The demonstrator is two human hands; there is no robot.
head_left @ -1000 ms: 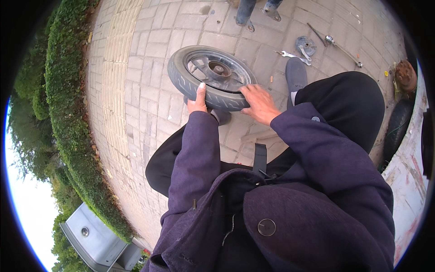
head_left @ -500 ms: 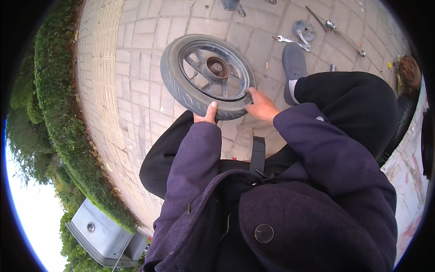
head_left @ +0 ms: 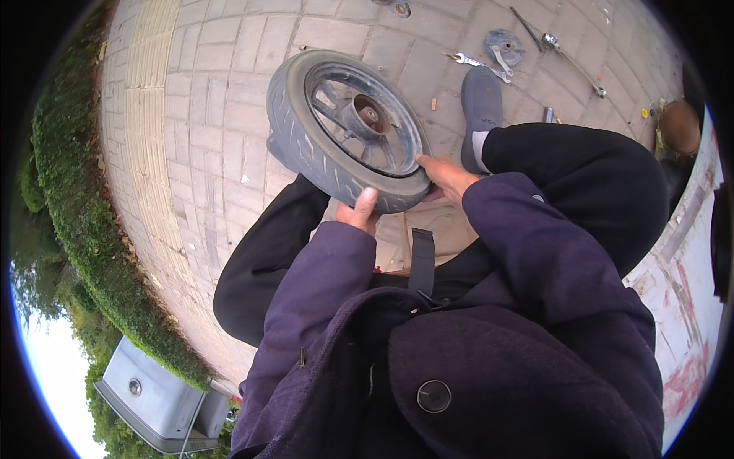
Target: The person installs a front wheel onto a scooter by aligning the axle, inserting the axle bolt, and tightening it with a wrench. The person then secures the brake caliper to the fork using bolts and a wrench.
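A small motor-scooter wheel with a worn grey tyre and a spoked metal rim stands tilted in front of me, its rusty hub drum turned upward. My left hand is closed on the tyre's near edge, thumb on the tread and fingers hidden underneath. On the wheel's right side, my right hand grips the tyre with the thumb up by the rim and the other fingers below it. Part of a grey shoe shows behind the wheel's left side.
Brick paving surrounds me. To the right of the wheel lie open-end wrenches, a round brake plate with a lever, and a long-handled ratchet. My other shoe is near them. A hedge runs along the left.
The wheel has tipped up further, showing more tread on its near left side. My right hand has shifted from the tyre's upper face to a thumb-over, fingers-under grip.
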